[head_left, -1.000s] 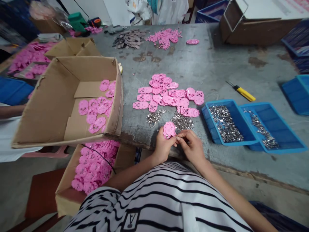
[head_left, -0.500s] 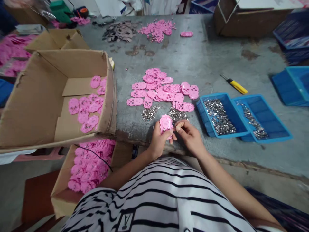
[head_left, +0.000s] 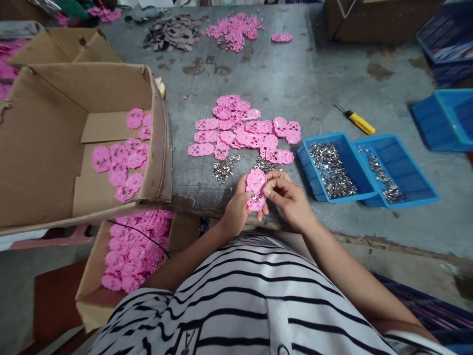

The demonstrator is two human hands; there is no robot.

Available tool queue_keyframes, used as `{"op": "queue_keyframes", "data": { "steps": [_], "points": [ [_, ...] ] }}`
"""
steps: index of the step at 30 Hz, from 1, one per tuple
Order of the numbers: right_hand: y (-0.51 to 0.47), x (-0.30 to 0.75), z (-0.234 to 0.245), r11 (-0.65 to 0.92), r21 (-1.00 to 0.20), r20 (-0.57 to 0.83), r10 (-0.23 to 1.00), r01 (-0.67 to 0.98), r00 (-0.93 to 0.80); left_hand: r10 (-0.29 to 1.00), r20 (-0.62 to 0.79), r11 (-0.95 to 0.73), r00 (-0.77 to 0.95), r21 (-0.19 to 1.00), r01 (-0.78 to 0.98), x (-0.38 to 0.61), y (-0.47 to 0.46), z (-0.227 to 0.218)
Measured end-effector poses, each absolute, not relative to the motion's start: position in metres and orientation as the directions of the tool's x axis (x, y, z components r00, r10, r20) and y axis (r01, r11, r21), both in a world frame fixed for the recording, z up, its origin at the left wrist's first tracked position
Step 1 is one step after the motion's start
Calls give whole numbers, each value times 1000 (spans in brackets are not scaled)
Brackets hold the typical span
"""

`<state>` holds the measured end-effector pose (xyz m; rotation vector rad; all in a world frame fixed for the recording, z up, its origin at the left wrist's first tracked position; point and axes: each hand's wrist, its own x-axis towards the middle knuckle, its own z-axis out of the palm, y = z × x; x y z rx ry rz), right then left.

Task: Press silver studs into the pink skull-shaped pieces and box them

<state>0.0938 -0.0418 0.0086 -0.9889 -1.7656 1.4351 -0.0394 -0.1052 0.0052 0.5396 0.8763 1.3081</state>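
A pink plastic plate [head_left: 256, 182] with scalloped edges and small metal bits in its lower part is gripped in my left hand [head_left: 236, 207], thumb on its face. At its right edge my right hand [head_left: 290, 199] has thumb and forefinger pinched together; whatever lies between them is too small or hidden to make out. Just beyond the hands lie two heaps of small metal pieces, a left heap [head_left: 224, 168] and a right heap [head_left: 266, 164] partly hidden by my right hand. Behind them spreads a pile of similar pink plates [head_left: 247, 133].
Two blue trays [head_left: 321, 195] [head_left: 421, 185] of metal parts stand to the right, a yellow-handled screwdriver [head_left: 356, 120] beyond them. A cardboard box [head_left: 44, 143] with pink plates is at left, a fuller box [head_left: 90, 291] below. Grey pieces [head_left: 175, 32] and small pink parts [head_left: 236, 30] lie farther back.
My right hand has come in against the pink plate's right edge. The left thumb has shifted to the plate's left side, baring its lower part. The whole view has tilted slightly downward.
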Motion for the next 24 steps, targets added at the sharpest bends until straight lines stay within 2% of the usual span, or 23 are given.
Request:
{"op": "queue_keyframes", "data": {
  "steps": [17, 24],
  "points": [
    [-36, 98, 10, 278, -923, 71, 804, 268, -590, 968, -233, 245, 87, 828, -505, -43, -106, -5],
    [-32, 99, 14, 296, -916, 54, 761, 271, -647, 957, -273, 280, 95, 795, -537, -43, -104, 7]
  ]
}}
